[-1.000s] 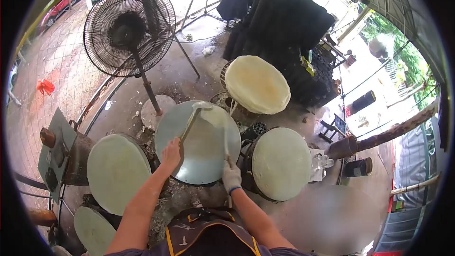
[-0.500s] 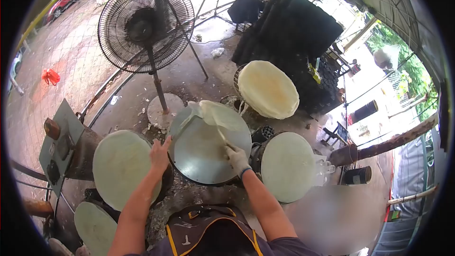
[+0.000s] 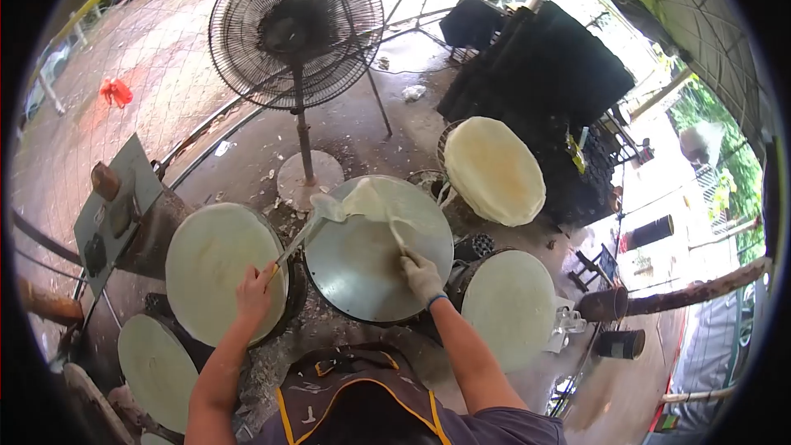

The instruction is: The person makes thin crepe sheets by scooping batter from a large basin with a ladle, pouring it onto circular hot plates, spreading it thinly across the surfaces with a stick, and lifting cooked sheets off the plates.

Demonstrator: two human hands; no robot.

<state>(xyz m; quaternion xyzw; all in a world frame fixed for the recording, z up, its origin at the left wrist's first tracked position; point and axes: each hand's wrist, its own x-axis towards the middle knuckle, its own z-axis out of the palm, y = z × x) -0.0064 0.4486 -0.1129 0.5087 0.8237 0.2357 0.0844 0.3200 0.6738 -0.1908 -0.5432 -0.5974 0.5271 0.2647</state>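
Note:
My bare left hand (image 3: 254, 292) is closed on the handle of a long thin spatula (image 3: 295, 245), which reaches up to the far left rim of the central round griddle (image 3: 362, 280). In my gloved right hand (image 3: 423, 278) is a pale stick-like tool (image 3: 398, 236), slanting over the griddle. Its far end meets a thin whitish sheet of batter (image 3: 372, 200), crumpled along the griddle's far side. Where the tools meet the sheet is hard to make out. The near part of the griddle is bare metal with a brownish patch.
Pale batter rounds cover the left griddle (image 3: 218, 268), the right griddle (image 3: 511, 305) and a lower-left one (image 3: 156, 371). A stack of flat pancakes (image 3: 494, 171) rests beyond the centre. A standing fan (image 3: 295, 29) and black-draped bulk (image 3: 535, 74) are farther back.
My left hand, earlier open-fingered beside the griddle, now grips the spatula lower left. My right hand stays on its tool. The view has shifted, moving the surroundings rightward.

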